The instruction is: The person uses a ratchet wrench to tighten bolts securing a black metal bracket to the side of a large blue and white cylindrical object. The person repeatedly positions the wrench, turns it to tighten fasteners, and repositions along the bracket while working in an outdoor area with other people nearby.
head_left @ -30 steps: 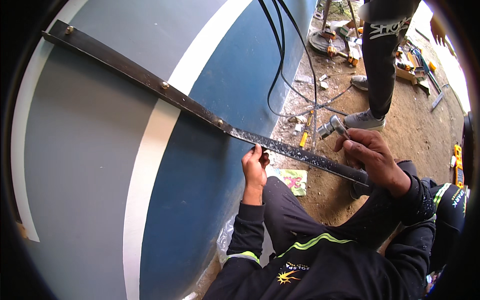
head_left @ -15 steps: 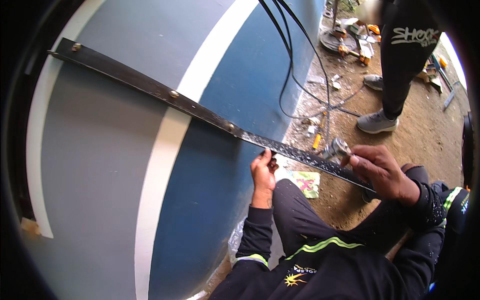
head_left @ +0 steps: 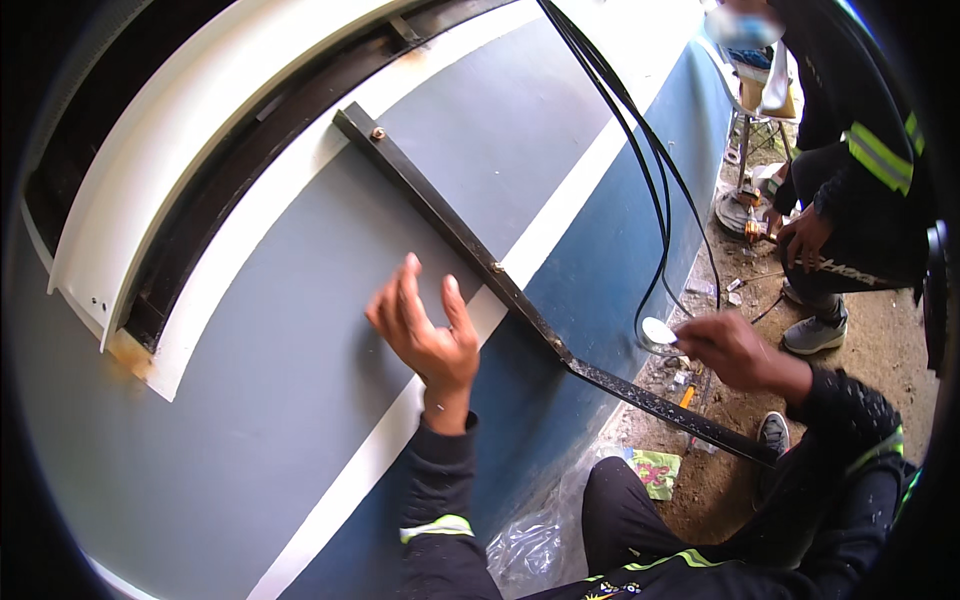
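Observation:
My left hand (head_left: 428,335) is raised in front of the grey and blue wall, fingers spread, holding nothing. Pinched in my right hand (head_left: 735,350) is a small metal ratchet (head_left: 658,331) with a round, bright head; its handle is hidden by the fingers. A long black metal bar (head_left: 440,212) runs down the wall and bends outward over my legs. Its bent lower part (head_left: 670,412) is speckled white and passes below my right hand. Bolts sit along the bar: one near its top end (head_left: 378,133) and another by the white stripe (head_left: 497,267).
Black cables (head_left: 660,150) hang down the wall near the ratchet. A co-worker (head_left: 850,200) bends over at the right, by tools and debris on the ground. A white curved frame (head_left: 150,190) juts out upper left. Clear plastic sheeting (head_left: 530,550) lies near my knee.
My left hand has let go of the bar's lower part and risen up and left, opening. My right hand has lifted the ratchet off the bar. The view has shifted toward the upper wall.

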Demonstrator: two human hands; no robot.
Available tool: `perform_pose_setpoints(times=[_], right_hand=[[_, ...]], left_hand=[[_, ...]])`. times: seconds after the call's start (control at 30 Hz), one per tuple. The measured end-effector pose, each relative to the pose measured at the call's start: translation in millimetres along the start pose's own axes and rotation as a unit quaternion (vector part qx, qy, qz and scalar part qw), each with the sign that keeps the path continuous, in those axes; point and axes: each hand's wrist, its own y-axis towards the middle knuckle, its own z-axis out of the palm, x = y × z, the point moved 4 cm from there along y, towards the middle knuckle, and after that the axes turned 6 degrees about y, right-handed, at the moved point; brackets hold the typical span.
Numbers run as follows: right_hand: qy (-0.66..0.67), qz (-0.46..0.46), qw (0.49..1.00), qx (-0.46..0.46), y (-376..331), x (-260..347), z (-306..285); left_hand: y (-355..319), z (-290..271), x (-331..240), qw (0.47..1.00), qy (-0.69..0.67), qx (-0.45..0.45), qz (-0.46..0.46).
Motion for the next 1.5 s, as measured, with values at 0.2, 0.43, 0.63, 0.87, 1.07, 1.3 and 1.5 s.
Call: perform_pose_setpoints(times=[0.2,0.43,0.63,0.87,1.07,1.3,1.5], right_hand=[[-0.010,-0.229,0.970,-0.076,218,34,-20],[-0.044,-0.364,0.921,-0.129,350,83,-34],[-0.091,-0.324,0.936,-0.107,376,93,-36],[-0.336,-0.491,0.793,-0.135,373,125,-56],[-0.374,-0.527,0.753,-0.122,380,127,-57],[-0.280,-0.531,0.779,-0.183,377,94,-41],[-0.362,-0.552,0.734,-0.161,390,108,-48]], left_hand=[[134,-3,26,0.973,-0.002,-0.094,0.212],[161,8,44,0.983,-0.032,-0.028,0.178],[160,14,41,0.983,-0.025,-0.024,0.181],[164,28,24,0.967,0.038,-0.040,0.250],[178,54,15,0.974,0.080,-0.066,0.204],[176,52,14,0.972,0.085,-0.048,0.212],[177,54,17,0.976,0.083,-0.042,0.195]])
